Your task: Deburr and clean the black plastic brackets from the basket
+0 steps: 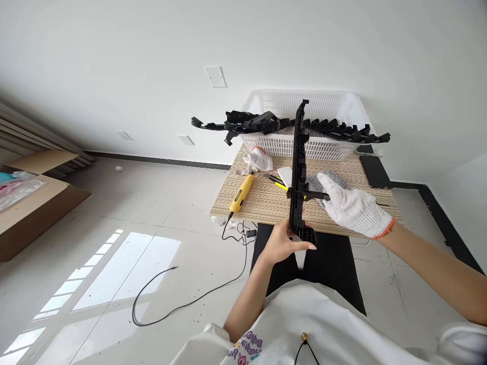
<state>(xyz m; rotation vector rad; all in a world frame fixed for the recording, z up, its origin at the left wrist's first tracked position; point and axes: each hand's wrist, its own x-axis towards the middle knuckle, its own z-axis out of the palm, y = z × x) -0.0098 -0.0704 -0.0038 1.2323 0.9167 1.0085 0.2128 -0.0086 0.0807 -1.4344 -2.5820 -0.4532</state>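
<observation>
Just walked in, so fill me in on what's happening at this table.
The bare left hand grips the lower end of a long black plastic part, while the gloved right hand is at a short piece jutting from its side. More black parts lie across the white basket behind. A yellow corded tool rests on the table.

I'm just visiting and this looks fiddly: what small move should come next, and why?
Perhaps steady the long black part and gently work the dark crosspiece: the bare left hand supports the part's lower end, while the gloved right hand appears to grip the crosspiece's outer end.
</observation>
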